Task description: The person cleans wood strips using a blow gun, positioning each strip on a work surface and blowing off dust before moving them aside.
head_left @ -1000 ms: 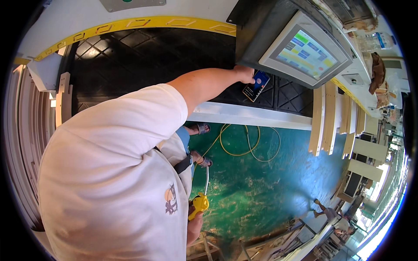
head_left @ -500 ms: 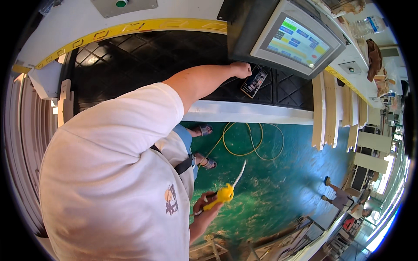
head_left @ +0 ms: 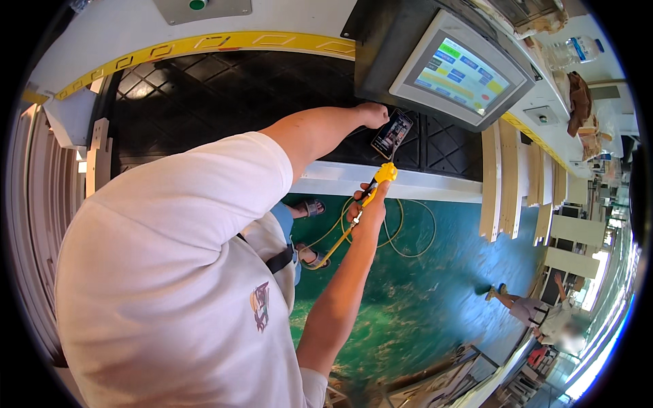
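Note:
My left hand (head_left: 373,115) is closed in a fist over the black ribbed surface (head_left: 272,88), its arm stretched across it. What the curled fingers hold, if anything, is hidden. Right beside it lies a smartphone (head_left: 391,134) with its screen lit. My right hand (head_left: 369,204) grips a yellow air blow gun (head_left: 385,173), held up at the pale metal edge (head_left: 435,185) of that surface. The gun's thin nozzle points at the black surface near the phone. From its handle a yellow air hose (head_left: 338,243) runs down toward my feet.
A tilted touchscreen panel (head_left: 462,71) overhangs the black surface. Pale beams (head_left: 500,183) jut out at the right. Loops of hose (head_left: 422,251) lie on the green floor (head_left: 442,292). A plastic bottle (head_left: 571,51) rests at the upper right. Another person (head_left: 544,313) stands far off.
My right hand has raised the air blow gun from low over the floor to the metal edge, nozzle toward the black surface. The left hand has barely moved. The distant person has shifted.

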{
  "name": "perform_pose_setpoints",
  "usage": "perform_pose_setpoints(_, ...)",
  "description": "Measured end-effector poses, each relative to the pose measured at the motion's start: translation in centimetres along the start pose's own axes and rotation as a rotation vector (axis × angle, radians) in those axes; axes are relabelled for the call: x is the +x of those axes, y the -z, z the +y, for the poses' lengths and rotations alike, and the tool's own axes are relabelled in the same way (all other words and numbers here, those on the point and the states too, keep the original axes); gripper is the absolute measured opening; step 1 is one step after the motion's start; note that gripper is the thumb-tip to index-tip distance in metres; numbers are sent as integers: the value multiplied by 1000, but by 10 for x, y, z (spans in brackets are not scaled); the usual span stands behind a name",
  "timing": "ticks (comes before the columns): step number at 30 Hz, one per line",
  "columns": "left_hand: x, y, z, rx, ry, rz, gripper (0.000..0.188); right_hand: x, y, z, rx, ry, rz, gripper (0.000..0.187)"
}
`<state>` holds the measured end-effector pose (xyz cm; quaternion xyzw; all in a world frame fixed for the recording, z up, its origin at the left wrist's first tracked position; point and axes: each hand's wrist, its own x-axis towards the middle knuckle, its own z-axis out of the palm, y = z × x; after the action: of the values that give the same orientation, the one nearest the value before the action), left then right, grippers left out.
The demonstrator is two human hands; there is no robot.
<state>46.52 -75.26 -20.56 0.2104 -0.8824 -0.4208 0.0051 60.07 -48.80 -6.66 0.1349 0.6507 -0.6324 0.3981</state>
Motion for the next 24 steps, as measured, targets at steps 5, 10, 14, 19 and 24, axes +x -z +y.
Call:
perform_pose_setpoints(5, -10, 10, -6, -38, 37, -19, 40, -32, 1, 29, -69, 30, -70, 65)
perform_pose_setpoints(10, -19, 13, 33, 96, 139, -142, 57, -100, 49, 103, -27, -73, -235, 68)
perform_pose_setpoints(14, -8, 0, 31, 159, 207, -114, 65, -155, 73, 137, -25, -145, -305, 72)
perform_pose_setpoints(19, 27, -8, 10, 279, 86, -211, 42, -176, 91, 155, 120, -126, -179, 76)
perform_pose_setpoints(24, 42, -21, -4, 334, 92, -178, 41, -174, 88, 155, 59, -111, -206, 82)
